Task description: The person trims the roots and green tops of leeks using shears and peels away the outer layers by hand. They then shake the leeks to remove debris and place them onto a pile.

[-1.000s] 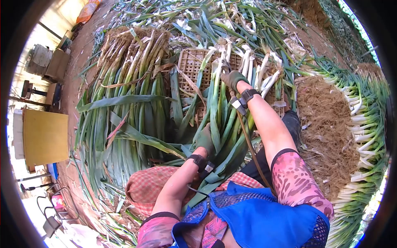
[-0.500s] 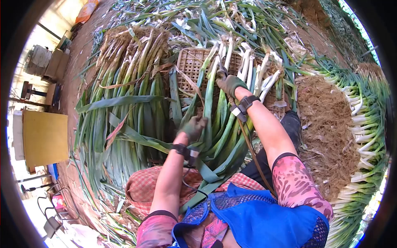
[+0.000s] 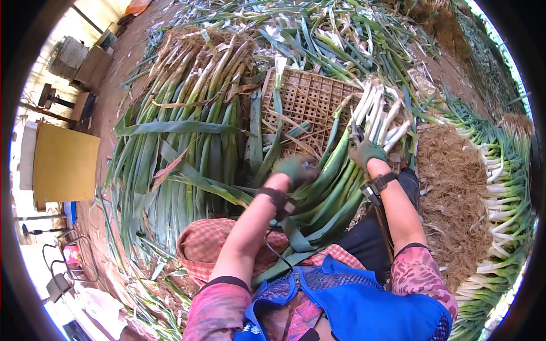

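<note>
My right hand (image 3: 367, 153), in a green glove, is closed around a dark metal air blow gun (image 3: 355, 134) with a brown hose (image 3: 384, 230) trailing down. Its nozzle points up beside a bunch of leeks (image 3: 372, 108) with clean white stems, whose green leaves (image 3: 327, 196) run down to my lap. Left of them, my gloved left hand (image 3: 296, 171) hovers over the leaves, its fingers smeared by motion. Beneath lies a tan plastic crate (image 3: 307, 94) with a perforated face, strewn with leaf scraps. A single leek leaf (image 3: 277, 96) lies across its left part.
A thick pile of untrimmed leeks (image 3: 187, 113) with brown roots lies at the left. Along the right, a curved row of cleaned leeks (image 3: 500, 187) borders a heap of roots (image 3: 452, 193). Leaf waste (image 3: 341, 34) covers the ground ahead. A yellow board (image 3: 65, 165) stands far left.
My right hand has moved right and down with the air blow gun, and my left hand has also shifted right. Leeks formerly lying over the crate's middle are now gathered at the right, exposing more crate.
</note>
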Motion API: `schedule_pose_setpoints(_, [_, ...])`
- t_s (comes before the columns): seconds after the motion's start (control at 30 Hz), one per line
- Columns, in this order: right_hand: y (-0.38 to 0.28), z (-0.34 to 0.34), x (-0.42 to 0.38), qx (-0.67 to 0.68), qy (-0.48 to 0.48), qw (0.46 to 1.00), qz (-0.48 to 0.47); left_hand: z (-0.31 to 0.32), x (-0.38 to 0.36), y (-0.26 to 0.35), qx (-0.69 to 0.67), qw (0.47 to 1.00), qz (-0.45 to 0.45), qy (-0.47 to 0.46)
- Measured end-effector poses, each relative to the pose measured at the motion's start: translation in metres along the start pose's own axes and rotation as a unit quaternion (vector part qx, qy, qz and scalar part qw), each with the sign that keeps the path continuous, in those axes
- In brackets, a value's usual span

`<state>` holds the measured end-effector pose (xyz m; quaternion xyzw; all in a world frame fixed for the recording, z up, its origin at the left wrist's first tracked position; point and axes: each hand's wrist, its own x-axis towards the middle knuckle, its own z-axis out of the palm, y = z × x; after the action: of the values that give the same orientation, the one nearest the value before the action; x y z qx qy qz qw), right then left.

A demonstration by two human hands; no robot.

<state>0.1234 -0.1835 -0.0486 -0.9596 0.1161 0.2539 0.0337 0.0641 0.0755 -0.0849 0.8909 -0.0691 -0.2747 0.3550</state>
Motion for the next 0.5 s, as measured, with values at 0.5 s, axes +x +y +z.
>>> schedule_pose_setpoints(0.5, [-0.083,0.036,-0.077,0.136,-0.150,0.970,-0.136,-0.158,-0.045,-0.098,0.295,0.828,-0.280,0.385])
